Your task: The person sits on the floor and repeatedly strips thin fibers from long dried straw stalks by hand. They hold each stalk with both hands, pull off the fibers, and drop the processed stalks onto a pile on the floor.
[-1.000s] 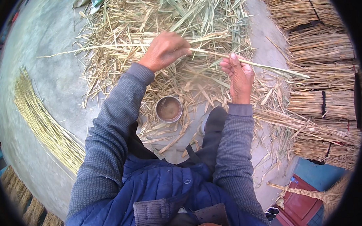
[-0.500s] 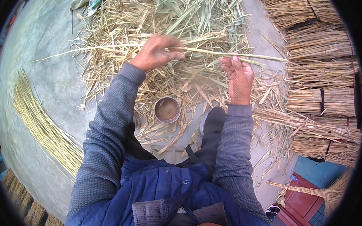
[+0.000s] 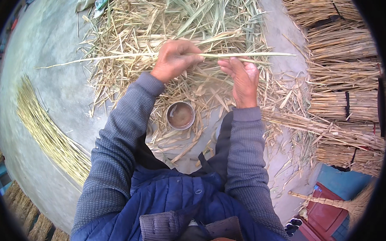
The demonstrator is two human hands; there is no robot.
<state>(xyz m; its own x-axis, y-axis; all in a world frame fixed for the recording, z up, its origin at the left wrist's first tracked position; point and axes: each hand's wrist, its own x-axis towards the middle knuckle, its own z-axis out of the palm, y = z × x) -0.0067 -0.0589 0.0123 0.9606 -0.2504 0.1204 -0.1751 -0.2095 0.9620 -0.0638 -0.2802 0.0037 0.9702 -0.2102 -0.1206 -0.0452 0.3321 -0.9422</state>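
Observation:
A long, pale green-yellow stalk (image 3: 100,58) stretches nearly level across the front of me, its thin end to the left and its thicker end to the right. My left hand (image 3: 177,58) is closed round its middle, thumb and fingers pinching it. Just to the right, my right hand (image 3: 242,80) is palm up, its thumb and fingertips closed at the stalk's underside, where a leafy strip (image 3: 257,61) lies along it. Whether those fingertips grip the stalk or only the strip is hard to see. Beneath lies a heap of dry leaves and husks (image 3: 125,41).
A small round bowl (image 3: 180,116) with brownish contents stands between my feet. On the left lies a sheaf of peeled stalks (image 3: 51,131). Tied bundles of stalks (image 3: 346,75) are stacked at the right, above a straw broom (image 3: 330,200) and a dark red board (image 3: 324,211).
My left hand has shifted slightly right, and my right hand has moved left toward it. The stalk's right end has come up a little, so it lies more level.

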